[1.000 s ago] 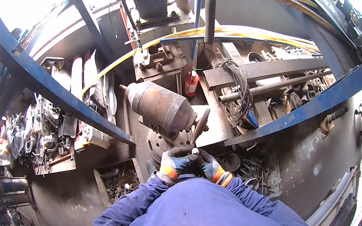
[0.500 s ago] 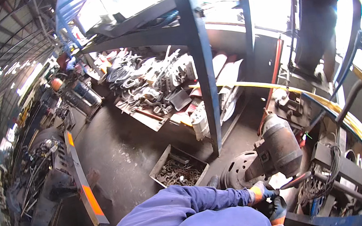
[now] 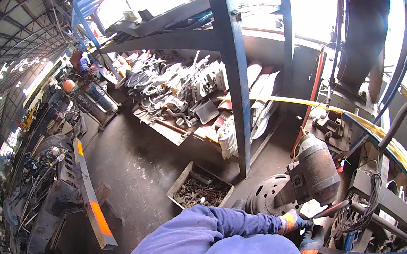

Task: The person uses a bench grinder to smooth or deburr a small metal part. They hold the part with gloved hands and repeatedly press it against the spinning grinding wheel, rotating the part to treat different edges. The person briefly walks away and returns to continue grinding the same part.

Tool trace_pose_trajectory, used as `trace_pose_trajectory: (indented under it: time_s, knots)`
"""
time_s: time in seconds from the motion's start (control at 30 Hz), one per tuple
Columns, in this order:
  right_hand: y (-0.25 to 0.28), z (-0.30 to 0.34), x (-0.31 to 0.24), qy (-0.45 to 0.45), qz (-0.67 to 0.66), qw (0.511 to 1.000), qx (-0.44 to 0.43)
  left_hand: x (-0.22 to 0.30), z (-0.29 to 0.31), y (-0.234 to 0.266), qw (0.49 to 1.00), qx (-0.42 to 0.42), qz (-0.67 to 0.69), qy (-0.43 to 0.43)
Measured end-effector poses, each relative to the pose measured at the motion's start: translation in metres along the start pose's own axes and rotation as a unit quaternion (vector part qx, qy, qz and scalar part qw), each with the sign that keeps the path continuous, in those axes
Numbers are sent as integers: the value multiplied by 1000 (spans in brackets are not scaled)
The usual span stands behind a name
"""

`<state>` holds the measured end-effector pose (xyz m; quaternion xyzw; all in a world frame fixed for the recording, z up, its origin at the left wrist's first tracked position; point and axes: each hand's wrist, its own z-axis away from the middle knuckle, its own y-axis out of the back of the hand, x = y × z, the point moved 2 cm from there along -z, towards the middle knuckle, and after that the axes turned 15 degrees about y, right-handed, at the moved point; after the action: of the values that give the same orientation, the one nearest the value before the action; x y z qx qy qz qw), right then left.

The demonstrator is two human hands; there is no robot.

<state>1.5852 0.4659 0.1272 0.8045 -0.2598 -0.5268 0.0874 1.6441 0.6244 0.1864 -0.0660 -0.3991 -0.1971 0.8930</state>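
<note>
Both hands are in grey and orange work gloves, close together at the lower right. My left hand is closed at the end of the blue sleeve, its fingers around something small and dark. Just below it, my right hand is closed and meets the same dark spot. What they hold is too small to make out. A reddish-brown bar-like piece runs rightward from beside the fingers; whether a hand grips it I cannot tell. Just beyond the hands stands a rusty motor-like cylinder on a round base plate with slots.
An open metal box of scrap bits stands on the floor ahead. A blue steel post rises behind it. Heaped parts and hoses lie beyond. A grey beam with orange bands is at left; coiled cable hangs at right.
The view has shifted slightly, so the background sits a little further right and lower at the top. My hands stay close together in nearly the same place.
</note>
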Motion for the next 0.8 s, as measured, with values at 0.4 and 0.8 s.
trace_pose_trajectory:
  time_s: [0.4,0.8]
  knots:
    - [24,-12,-15,-445,-347,824,-47,-16,-31,-17,981,-105,140,78]
    - [7,-6,-14,-388,-323,863,16,-9,-25,-16,991,-51,102,68]
